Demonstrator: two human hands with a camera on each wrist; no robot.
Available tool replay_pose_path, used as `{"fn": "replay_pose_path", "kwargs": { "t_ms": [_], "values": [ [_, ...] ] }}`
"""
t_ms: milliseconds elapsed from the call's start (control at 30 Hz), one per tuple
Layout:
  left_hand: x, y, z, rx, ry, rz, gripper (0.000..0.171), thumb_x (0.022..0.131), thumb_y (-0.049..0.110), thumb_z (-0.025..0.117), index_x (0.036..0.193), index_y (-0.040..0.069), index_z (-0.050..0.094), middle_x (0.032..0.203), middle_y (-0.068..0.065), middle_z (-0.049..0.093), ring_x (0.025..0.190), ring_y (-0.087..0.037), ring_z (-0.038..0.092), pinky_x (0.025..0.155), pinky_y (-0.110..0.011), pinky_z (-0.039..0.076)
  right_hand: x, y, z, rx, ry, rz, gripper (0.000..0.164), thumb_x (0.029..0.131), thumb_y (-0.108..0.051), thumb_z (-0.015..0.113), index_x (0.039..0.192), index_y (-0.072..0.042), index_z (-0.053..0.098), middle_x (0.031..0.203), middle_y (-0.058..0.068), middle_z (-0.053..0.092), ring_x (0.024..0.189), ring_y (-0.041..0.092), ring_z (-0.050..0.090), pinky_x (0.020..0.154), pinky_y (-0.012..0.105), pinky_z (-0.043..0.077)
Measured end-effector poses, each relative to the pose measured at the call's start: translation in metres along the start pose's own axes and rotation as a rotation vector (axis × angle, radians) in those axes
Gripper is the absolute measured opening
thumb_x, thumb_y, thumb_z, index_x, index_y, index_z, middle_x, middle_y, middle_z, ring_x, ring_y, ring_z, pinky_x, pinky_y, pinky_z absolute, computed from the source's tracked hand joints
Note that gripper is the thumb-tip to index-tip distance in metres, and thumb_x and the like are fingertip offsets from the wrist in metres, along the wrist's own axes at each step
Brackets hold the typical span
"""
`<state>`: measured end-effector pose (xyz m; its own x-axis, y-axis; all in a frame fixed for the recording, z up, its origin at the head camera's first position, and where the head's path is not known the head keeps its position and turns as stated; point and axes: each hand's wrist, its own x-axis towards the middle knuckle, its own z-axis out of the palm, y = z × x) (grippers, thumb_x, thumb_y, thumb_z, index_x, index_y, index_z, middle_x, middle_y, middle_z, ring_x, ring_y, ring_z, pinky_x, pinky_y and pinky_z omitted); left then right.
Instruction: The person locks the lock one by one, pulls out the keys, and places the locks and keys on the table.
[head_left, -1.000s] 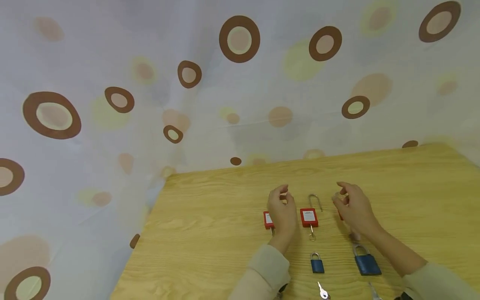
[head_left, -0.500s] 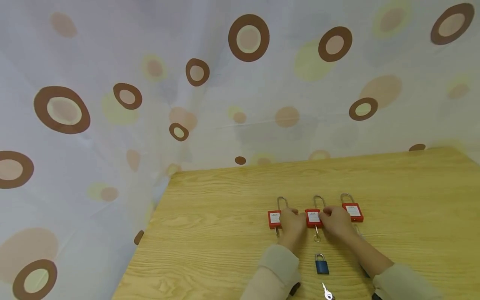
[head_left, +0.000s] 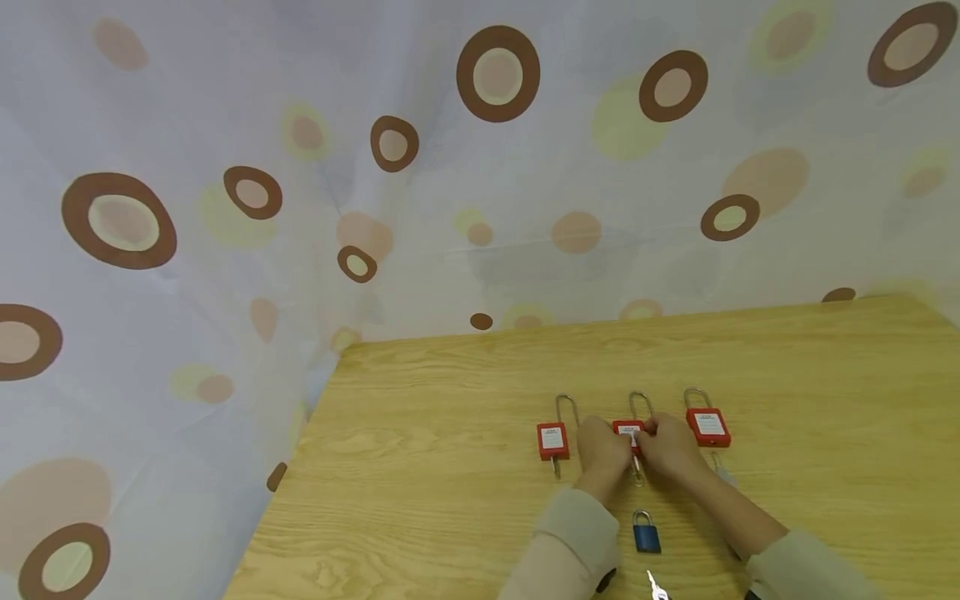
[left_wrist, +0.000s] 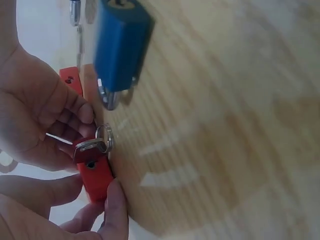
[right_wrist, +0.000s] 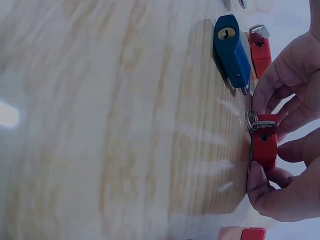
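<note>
The middle red padlock (head_left: 628, 428), with its shackle raised and a key in its base, lies between my hands. From its left side my left hand (head_left: 604, 450) pinches it, and my right hand (head_left: 671, 450) does the same from the right. In the left wrist view, the red padlock (left_wrist: 97, 180) has the key (left_wrist: 90, 145) and a ring at its keyhole. The right wrist view also has fingers of both hands on the red padlock (right_wrist: 265, 149). Part of its white label is covered by fingers.
One red padlock (head_left: 552, 442) with a key lies to the left, another red padlock (head_left: 708, 427) to the right with a loose key (head_left: 723, 471) below. Nearer are a small blue padlock (head_left: 647, 536) and a silver key (head_left: 657, 588). The wooden table (head_left: 420, 467) meets a patterned curtain (head_left: 420, 275).
Both hands, apart a second ago near the left and right red padlocks, have come together at the middle one. Over the last half second the left hand has moved further right onto it.
</note>
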<state>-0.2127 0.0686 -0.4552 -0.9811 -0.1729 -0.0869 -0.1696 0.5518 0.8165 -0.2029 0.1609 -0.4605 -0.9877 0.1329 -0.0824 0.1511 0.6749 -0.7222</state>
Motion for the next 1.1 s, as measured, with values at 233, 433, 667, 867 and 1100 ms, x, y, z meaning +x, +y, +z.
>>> {"fn": "replay_pose_path", "kwargs": {
  "t_ms": [233, 433, 667, 867, 1100],
  "values": [
    [-0.002, -0.001, 0.000, -0.165, 0.041, -0.010, 0.014, 0.076, 0.001, 0.071, 0.070, 0.000, 0.058, 0.068, -0.006, 0.057, 0.064, -0.013, 0.048, 0.054, -0.026, 0.044, -0.004, -0.003, -0.002, 0.066, 0.054, 0.006, 0.023, 0.089, -0.007, 0.050, 0.098, 0.013, 0.055, 0.089, 0.025, 0.059, 0.080, 0.031, 0.054, 0.065, 0.034, 0.046],
    [-0.003, 0.000, -0.017, -0.398, -0.013, -0.029, 0.013, 0.076, 0.005, 0.073, 0.082, -0.001, 0.063, 0.077, -0.005, 0.059, 0.070, -0.011, 0.053, 0.061, -0.024, 0.049, -0.013, -0.010, -0.011, 0.221, 0.042, 0.010, 0.029, 0.093, -0.009, 0.049, 0.109, 0.015, 0.052, 0.097, 0.028, 0.060, 0.080, 0.026, 0.057, 0.064, 0.028, 0.049],
    [-0.014, 0.001, -0.048, -0.605, -0.194, -0.162, 0.019, 0.080, 0.010, 0.072, 0.093, -0.001, 0.066, 0.090, -0.007, 0.065, 0.079, -0.013, 0.064, 0.074, -0.028, 0.056, -0.033, -0.021, -0.023, 0.359, -0.059, 0.010, 0.036, 0.096, -0.015, 0.049, 0.118, 0.013, 0.046, 0.099, 0.018, 0.061, 0.070, 0.009, 0.055, 0.062, 0.023, 0.052],
    [-0.032, 0.000, -0.069, -0.683, -0.281, -0.213, 0.021, 0.083, 0.011, 0.068, 0.099, -0.002, 0.064, 0.095, -0.007, 0.063, 0.078, -0.010, 0.061, 0.074, -0.025, 0.055, -0.054, -0.032, -0.028, 0.449, -0.107, 0.016, 0.038, 0.096, -0.017, 0.050, 0.121, 0.011, 0.044, 0.104, 0.013, 0.059, 0.072, 0.009, 0.056, 0.065, 0.023, 0.053],
    [-0.049, -0.002, -0.084, -0.703, -0.361, -0.174, 0.022, 0.085, 0.011, 0.066, 0.101, -0.004, 0.066, 0.094, -0.008, 0.069, 0.074, -0.007, 0.061, 0.072, -0.022, 0.054, -0.076, -0.038, -0.034, 0.519, -0.144, 0.026, 0.041, 0.096, -0.019, 0.051, 0.124, 0.010, 0.042, 0.110, 0.012, 0.058, 0.077, 0.006, 0.057, 0.069, 0.022, 0.053]
  ]
}}
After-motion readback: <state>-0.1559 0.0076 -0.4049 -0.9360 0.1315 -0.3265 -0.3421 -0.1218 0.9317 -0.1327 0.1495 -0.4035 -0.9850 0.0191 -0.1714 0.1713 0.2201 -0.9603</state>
